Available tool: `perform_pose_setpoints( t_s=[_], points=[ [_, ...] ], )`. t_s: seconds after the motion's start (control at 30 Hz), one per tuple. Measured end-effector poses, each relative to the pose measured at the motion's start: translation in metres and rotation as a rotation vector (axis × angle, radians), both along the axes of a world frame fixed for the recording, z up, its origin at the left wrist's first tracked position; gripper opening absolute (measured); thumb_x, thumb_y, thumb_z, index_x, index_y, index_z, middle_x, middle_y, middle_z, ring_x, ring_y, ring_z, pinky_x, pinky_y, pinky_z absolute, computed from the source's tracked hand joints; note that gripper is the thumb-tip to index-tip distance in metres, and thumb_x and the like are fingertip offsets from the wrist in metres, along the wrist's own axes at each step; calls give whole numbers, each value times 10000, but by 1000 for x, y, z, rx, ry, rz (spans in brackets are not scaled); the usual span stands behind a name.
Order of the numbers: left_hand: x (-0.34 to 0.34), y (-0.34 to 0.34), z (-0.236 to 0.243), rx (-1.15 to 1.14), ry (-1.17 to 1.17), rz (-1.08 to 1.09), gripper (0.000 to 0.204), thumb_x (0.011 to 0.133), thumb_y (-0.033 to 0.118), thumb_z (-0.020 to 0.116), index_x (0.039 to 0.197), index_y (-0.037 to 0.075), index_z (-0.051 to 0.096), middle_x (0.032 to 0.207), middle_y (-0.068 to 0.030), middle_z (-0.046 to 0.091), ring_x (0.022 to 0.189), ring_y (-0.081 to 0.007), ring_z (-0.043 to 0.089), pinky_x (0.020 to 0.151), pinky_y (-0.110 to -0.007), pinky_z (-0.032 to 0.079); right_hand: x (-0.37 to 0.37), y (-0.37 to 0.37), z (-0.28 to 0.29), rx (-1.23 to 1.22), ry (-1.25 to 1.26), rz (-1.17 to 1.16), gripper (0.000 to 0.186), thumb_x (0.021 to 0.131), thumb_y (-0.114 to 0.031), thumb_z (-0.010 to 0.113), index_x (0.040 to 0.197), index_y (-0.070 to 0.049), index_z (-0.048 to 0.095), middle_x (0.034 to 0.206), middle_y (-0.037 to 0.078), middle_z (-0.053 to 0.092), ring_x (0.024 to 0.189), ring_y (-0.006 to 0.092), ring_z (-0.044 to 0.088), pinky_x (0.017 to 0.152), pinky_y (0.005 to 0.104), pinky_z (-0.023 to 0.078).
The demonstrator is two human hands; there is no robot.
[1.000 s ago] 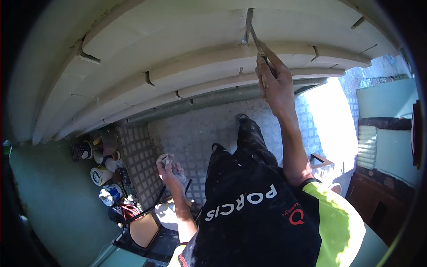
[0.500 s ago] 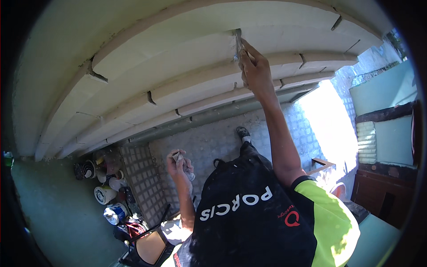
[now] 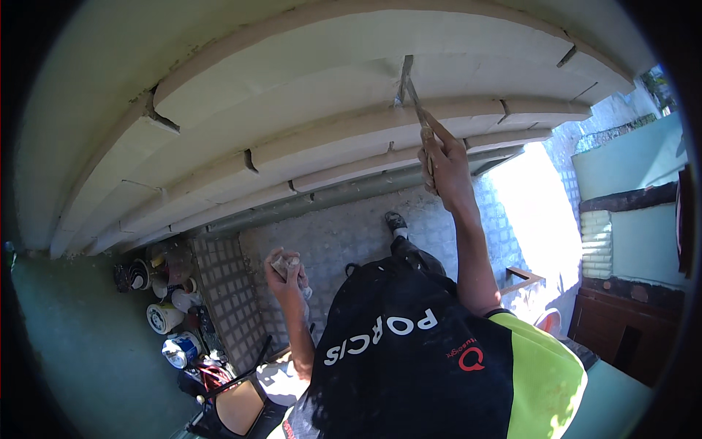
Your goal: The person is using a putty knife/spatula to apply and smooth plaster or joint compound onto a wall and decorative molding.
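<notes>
My right hand (image 3: 444, 164) is closed round a narrow metal spatula (image 3: 415, 99), whose blade points up toward the pale wall blocks (image 3: 322, 66). The blade tip lies at or just beside an upright joint (image 3: 406, 73) between two blocks; I cannot tell whether it touches. Grey paste smears that joint and the fingers. Lower and to the left, my left hand (image 3: 284, 282) is closed round a grey-white lump (image 3: 291, 265), perhaps filler or a crumpled cloth.
Dark open joints, one of them a gap (image 3: 251, 161), break the stepped rows of blocks. Buckets (image 3: 164, 318) and tools stand along the left wall, near a chair (image 3: 240, 406). Beneath lies a tiled floor (image 3: 329, 219). A wooden frame (image 3: 523, 278) rests on the right.
My right hand has drawn down and to the right, so the spatula's blade and the joint now show. My left hand still holds the lump, slightly turned.
</notes>
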State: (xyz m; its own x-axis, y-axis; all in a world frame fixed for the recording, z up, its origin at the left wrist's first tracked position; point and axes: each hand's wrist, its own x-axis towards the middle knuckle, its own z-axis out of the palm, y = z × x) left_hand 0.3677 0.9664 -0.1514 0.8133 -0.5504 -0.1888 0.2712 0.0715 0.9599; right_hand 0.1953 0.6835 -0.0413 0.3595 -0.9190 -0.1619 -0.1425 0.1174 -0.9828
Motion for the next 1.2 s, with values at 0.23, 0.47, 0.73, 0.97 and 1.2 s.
perform_pose_setpoints(
  t_s=[0.23, 0.47, 0.73, 0.97, 1.2],
  points=[
    [15, -39, 28, 211, -202, -132, 340, 887, -77, 601, 1207, 19, 537, 1016, -115, 703, 759, -103, 637, 528, -191, 443, 14, -22, 3, 102, -156, 38, 469, 1021, -190, 498, 1479, -119, 434, 597, -66, 379, 422, 30, 323, 368, 234, 255],
    [49, -97, 18, 114, -915, -152, 271, 840, -65, 640, 1084, 50, 613, 1123, -106, 683, 1028, -243, 644, 828, -343, 508, -41, 12, -10, -195, 233, 91, 659, 827, -71, 641, 1449, -30, 431, 1174, 178, 512, 816, 185, 609, 745, 334, 509],
    [100, -200, 16, 77, -1659, -276, 322, 730, 22, 682, 1029, 125, 620, 1289, -26, 587, 1178, -285, 560, 964, -448, 440, -53, 13, 27, -522, 419, -158, 357, 937, -150, 622, 1252, 16, 639, 1007, 183, 655, 838, 218, 698, 770, 316, 534],
    [116, -229, 2, 16, -1672, -195, 298, 700, 78, 717, 972, 146, 614, 1065, -9, 631, 975, -240, 637, 798, -405, 514, -40, 2, 45, -585, 178, -366, 144, 877, -73, 718, 998, -2, 687, 809, 103, 732, 704, 129, 712, 635, 244, 543],
    [113, -232, 7, 19, -1639, -124, 239, 675, 78, 721, 873, 142, 603, 908, -9, 613, 811, -240, 647, 672, -378, 523, -2, -66, 19, -1023, -395, -543, 207, 962, -79, 606, 775, -37, 529, 674, 14, 489, 549, 76, 439, 463, 241, 376]
  ],
)
